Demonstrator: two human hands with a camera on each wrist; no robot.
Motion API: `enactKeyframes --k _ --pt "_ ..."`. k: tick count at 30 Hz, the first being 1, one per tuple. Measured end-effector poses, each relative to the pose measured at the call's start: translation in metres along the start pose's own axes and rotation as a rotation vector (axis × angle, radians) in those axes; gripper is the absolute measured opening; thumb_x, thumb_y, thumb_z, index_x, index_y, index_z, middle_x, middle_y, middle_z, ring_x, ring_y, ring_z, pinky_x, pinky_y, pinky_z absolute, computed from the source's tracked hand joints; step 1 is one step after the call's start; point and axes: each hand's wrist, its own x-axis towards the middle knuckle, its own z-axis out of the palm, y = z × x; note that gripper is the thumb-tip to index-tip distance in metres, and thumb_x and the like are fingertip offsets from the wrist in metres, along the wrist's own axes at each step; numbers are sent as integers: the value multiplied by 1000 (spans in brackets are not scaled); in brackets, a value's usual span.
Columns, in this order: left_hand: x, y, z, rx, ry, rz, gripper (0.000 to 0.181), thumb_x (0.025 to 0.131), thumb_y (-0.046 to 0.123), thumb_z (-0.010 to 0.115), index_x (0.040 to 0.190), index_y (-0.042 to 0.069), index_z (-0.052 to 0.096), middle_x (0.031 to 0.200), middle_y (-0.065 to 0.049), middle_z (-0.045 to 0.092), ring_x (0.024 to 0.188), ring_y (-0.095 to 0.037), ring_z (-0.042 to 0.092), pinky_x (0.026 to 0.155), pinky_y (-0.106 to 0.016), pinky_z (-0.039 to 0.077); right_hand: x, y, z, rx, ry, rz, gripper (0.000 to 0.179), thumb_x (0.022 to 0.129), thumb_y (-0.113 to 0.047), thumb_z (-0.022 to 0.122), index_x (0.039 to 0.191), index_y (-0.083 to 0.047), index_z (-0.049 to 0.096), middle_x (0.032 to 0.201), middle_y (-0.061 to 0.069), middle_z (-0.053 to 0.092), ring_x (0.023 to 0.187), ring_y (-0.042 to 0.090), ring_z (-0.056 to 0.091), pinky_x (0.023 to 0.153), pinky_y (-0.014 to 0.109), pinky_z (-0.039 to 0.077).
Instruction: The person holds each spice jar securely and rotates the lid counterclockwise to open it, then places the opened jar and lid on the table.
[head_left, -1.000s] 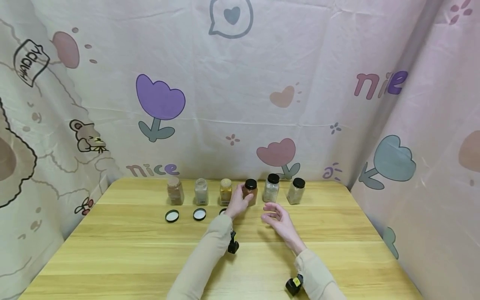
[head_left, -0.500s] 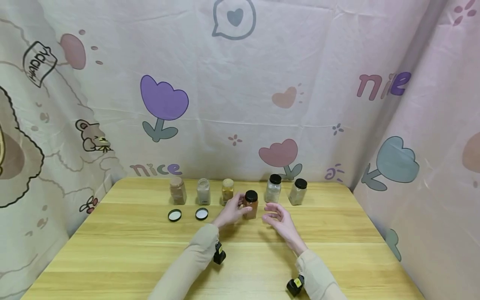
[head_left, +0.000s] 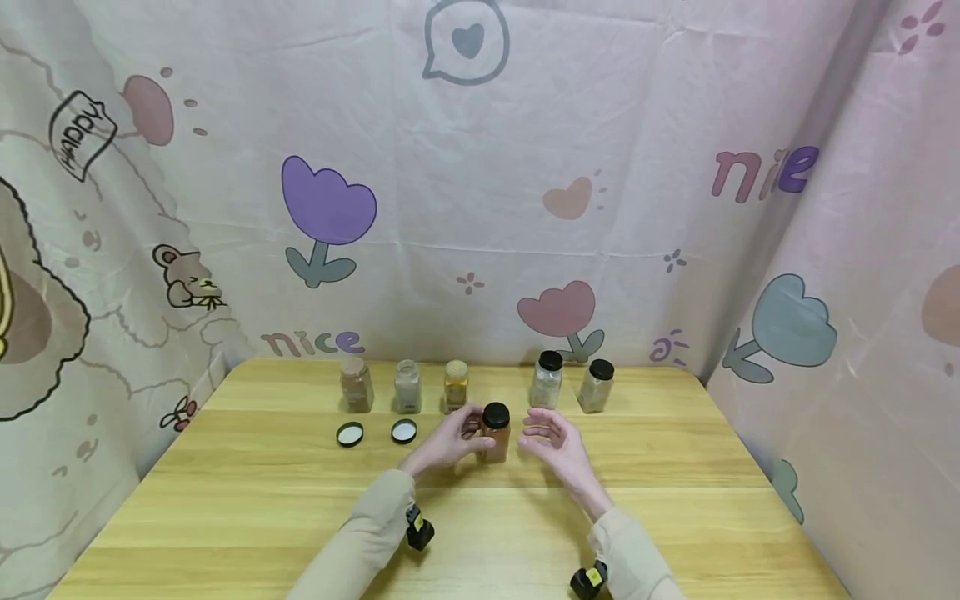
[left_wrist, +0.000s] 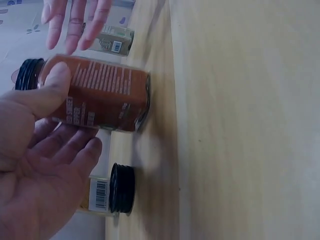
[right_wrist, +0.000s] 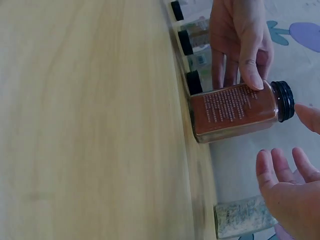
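My left hand (head_left: 448,439) grips a spice jar (head_left: 496,443) of red-brown powder, thumb on one side and fingers on the other. The jar stands upright, its black screw cap (right_wrist: 283,101) on, its printed label (left_wrist: 102,80) facing the left wrist camera. Just to the right, my right hand (head_left: 558,447) holds nothing; its fingers are spread and loosely bent beside the jar. In the right wrist view its fingertips (right_wrist: 266,159) are near the cap, apart from the glass.
Behind stand three uncapped jars: brown (head_left: 357,388), pale (head_left: 407,390) and yellow (head_left: 455,388). Two black lids (head_left: 350,433) (head_left: 403,430) lie before them, and another lid (left_wrist: 122,189) shows beyond my left hand. Two capped jars (head_left: 547,383) (head_left: 596,388) stand at back right.
My left hand has brought the red-brown spice jar out of the back row, toward me and slightly left. The right hand has stayed almost in place, and the jar is now beside it.
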Motion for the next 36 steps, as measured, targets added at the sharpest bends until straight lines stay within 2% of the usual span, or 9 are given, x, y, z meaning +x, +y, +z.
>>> enactKeyframes --k 5,9,16,24,31,36 --pt "-7 -1 -1 -41 -52 0 49 93 11 72 130 -10 49 126 -27 62 123 -42 59 111 -50 49 -4 -6 7 9 -52 -61 56 84 8 72 135 15 49 129 35 57 109 19 64 97 20 56" --pt "-13 1 -1 -85 -95 -4 50 92 13 73 132 -7 50 129 -25 61 126 -40 58 112 -49 48 -7 -11 14 -24 -89 -123 56 84 5 74 134 14 51 130 37 56 107 12 63 99 25 56" --pt "-23 0 2 -148 -146 -3 51 92 15 74 133 -2 49 133 -20 59 130 -36 56 115 -39 47 -9 -14 22 -83 -100 -203 50 83 5 76 128 14 56 121 35 61 102 4 63 97 26 57" --pt "-28 -3 9 -230 -132 -6 53 86 5 78 128 -4 47 130 -24 58 126 -34 58 110 -29 50 -7 -14 29 -153 -73 -168 50 81 2 80 125 14 59 116 30 66 99 5 64 97 21 55" --pt "-27 -5 14 -205 -80 -11 53 81 5 83 121 -2 49 125 -22 62 120 -31 62 102 -22 54 -8 -20 38 -283 -16 -120 55 74 -6 89 123 2 66 119 19 69 101 16 64 98 30 56" --pt "-26 -4 16 -171 -58 0 52 80 8 84 119 -1 50 123 -20 64 116 -28 64 97 -18 54 -9 -25 41 -367 20 -134 53 71 -13 92 118 -5 69 115 11 73 100 18 63 97 37 55"
